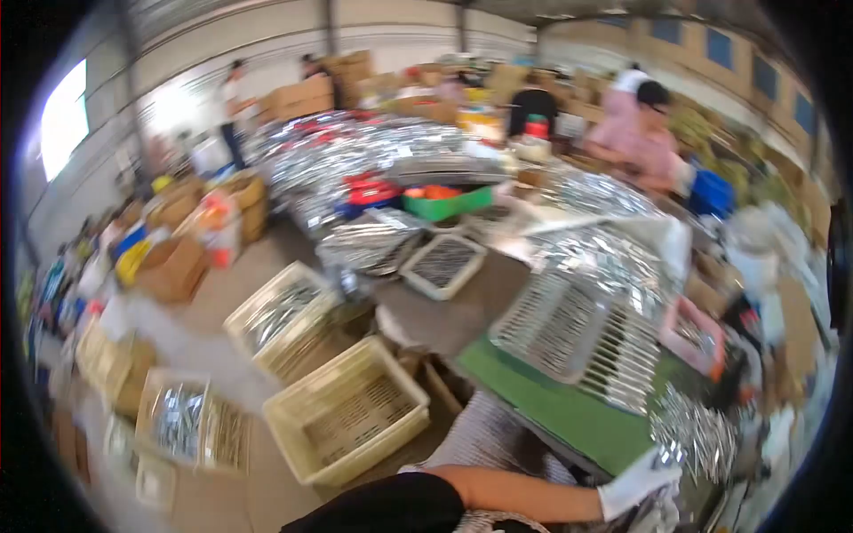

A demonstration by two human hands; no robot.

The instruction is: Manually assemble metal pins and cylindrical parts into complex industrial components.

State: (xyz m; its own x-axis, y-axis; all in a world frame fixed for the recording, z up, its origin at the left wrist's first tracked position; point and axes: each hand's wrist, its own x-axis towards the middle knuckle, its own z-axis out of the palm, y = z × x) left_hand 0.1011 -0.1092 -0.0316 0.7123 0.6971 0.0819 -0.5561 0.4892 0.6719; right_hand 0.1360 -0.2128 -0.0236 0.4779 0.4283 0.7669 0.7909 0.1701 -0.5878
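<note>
My left arm, in a black sleeve, reaches across the lower edge to the right. On it, my left hand [638,486] wears a white glove and is at the near end of a loose heap of shiny thin metal pieces [697,433]. Its fingers are blurred, so their grip does not show. My right hand is not in view. Beyond the glove, a green work surface [542,395] carries a pale slotted tray [549,327] of small metal parts. Beside the tray, long metal pieces [622,355] lie in an even row.
An empty cream plastic crate [346,413] stands left of me, near another crate of metal pieces [283,311]. A pink basket [693,336] is right of the row. Silvery heaps [355,147] cover the far table. A person in pink [635,133] works at the far right.
</note>
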